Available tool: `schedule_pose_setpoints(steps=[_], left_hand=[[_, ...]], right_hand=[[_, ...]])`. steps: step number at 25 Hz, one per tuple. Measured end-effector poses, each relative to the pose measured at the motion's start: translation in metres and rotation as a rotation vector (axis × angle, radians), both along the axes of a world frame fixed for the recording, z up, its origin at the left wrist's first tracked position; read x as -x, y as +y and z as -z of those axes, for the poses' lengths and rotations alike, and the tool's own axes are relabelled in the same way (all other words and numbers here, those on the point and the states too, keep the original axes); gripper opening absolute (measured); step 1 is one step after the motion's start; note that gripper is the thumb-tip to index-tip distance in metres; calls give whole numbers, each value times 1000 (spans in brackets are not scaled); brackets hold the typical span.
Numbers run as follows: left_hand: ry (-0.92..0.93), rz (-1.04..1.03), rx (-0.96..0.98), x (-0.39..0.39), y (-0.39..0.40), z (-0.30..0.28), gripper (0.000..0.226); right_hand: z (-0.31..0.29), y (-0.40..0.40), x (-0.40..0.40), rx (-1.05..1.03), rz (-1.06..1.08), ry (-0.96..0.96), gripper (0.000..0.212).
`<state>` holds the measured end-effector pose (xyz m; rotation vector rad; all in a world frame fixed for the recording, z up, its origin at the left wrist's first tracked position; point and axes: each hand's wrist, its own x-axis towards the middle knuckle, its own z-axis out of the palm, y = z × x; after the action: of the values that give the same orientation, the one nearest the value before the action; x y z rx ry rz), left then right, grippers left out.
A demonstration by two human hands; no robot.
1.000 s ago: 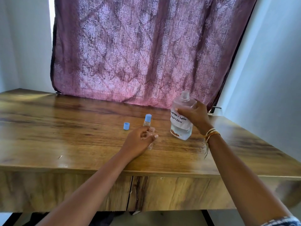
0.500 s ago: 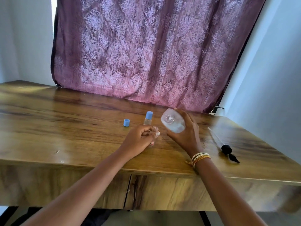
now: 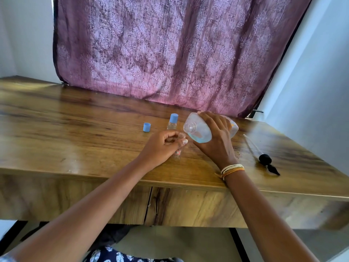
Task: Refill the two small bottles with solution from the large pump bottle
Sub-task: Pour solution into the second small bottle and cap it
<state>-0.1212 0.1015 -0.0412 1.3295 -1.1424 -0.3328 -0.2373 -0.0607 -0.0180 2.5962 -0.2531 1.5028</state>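
Observation:
My right hand (image 3: 217, 142) grips the large clear bottle (image 3: 198, 129), tipped on its side with its open neck pointing left, just above the mouth of a small uncapped bottle (image 3: 179, 148). My left hand (image 3: 162, 146) holds that small bottle upright on the wooden table (image 3: 75, 140); its mouth shows past my fingertips. Clear liquid has pooled in the lowest part of the large bottle. A second small bottle (image 3: 172, 123) with a blue cap stands just behind. A loose blue cap (image 3: 146, 127) lies to the left of it.
The black pump head with its long clear tube (image 3: 264, 158) lies on the table to the right of my right wrist. A purple patterned curtain (image 3: 170, 53) hangs behind the table. The table's front edge runs just under my forearms.
The large bottle went from standing upright in my right hand to tipped over with its neck at the small bottle's mouth. My left hand has stayed on the small bottle.

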Motion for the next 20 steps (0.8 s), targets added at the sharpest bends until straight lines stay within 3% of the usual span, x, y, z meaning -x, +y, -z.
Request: schedule_pose_setpoints(steps=[20], left_hand=[[15, -1, 2, 2, 1, -1, 15]], right_hand=[[1, -4, 0, 148, 72, -62, 54]])
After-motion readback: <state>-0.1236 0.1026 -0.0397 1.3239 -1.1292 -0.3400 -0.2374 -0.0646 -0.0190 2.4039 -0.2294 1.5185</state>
